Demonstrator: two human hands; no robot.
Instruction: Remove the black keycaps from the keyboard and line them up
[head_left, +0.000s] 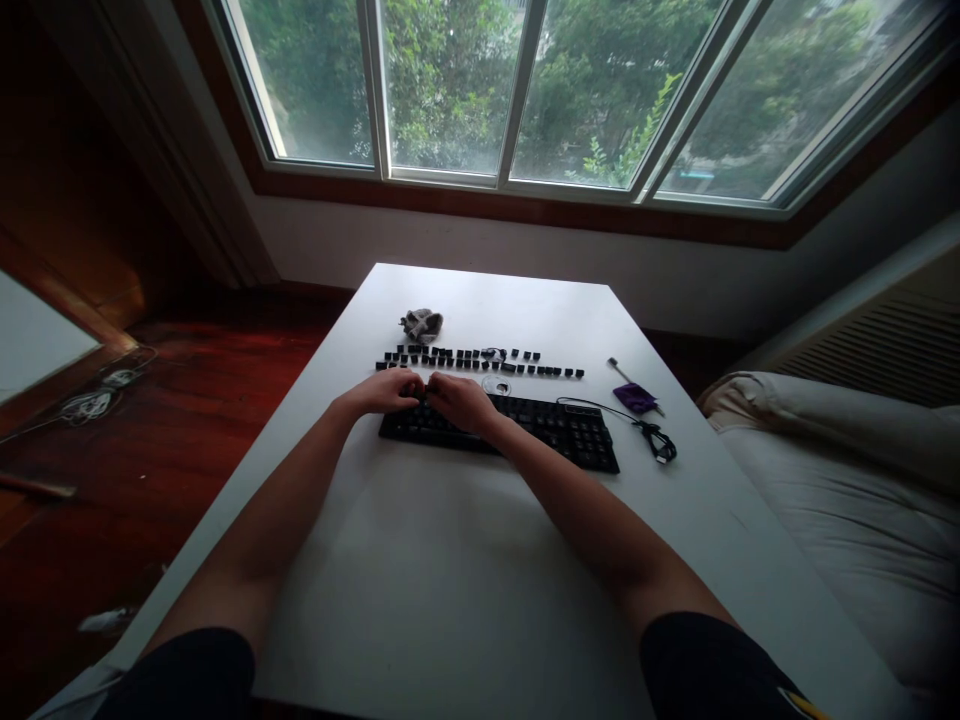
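A black keyboard [574, 432] lies across the white table, slightly turned, its right end nearer to me. Over its upper left part, my left hand [390, 390] and my right hand [459, 402] meet with fingers pinched together. Whatever lies between the fingertips is too small and dark to make out. Behind the keyboard, loose black keycaps [508, 368] stand in two rough rows. A small, pale round item [496, 386] sits between these rows and the keyboard, close to my right hand.
A crumpled grey cloth [422, 325] rests beyond the keycaps. On the right are a purple cloth [636, 398], a small brush-like tool [619, 370] and the coiled black cable [657, 441]. A pale cushioned seat [817, 510] stands right of the table [450, 570]; windows are ahead.
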